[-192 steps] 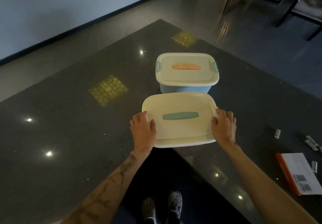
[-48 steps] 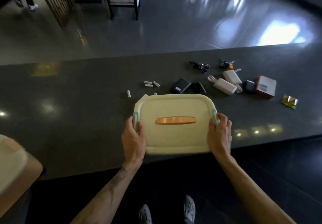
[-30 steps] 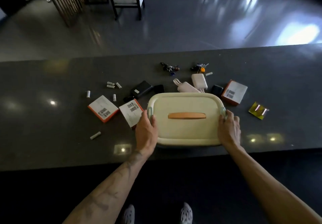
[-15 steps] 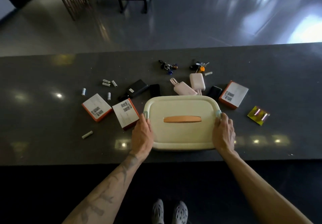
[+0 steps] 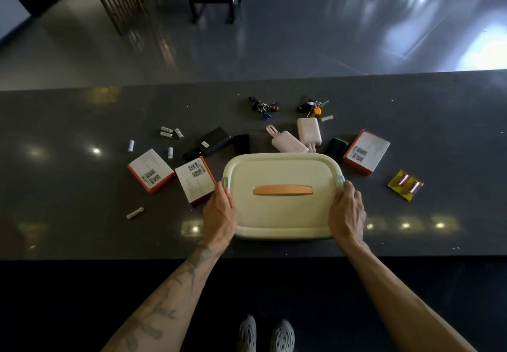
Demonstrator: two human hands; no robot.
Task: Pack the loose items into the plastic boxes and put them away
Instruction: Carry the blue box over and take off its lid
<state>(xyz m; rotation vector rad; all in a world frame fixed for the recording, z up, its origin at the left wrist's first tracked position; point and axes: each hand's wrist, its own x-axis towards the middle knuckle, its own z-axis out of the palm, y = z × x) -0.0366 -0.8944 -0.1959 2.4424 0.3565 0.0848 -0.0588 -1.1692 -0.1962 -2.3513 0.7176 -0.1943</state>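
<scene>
Plastic box [image 5: 282,214]: cream lid, orange handle [image 5: 282,190]; left hand [image 5: 219,214], right hand [image 5: 347,212] grip its sides.

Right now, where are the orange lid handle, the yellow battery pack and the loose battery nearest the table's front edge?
orange lid handle [image 5: 282,190]: head view, middle of the bar.
yellow battery pack [image 5: 408,185]: head view, centre of the pack.
loose battery [image 5: 135,213]: head view, middle of its body.

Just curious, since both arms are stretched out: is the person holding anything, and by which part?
Yes, the plastic box with the cream lid. The left hand grips its left end and the right hand grips its right end.
</scene>
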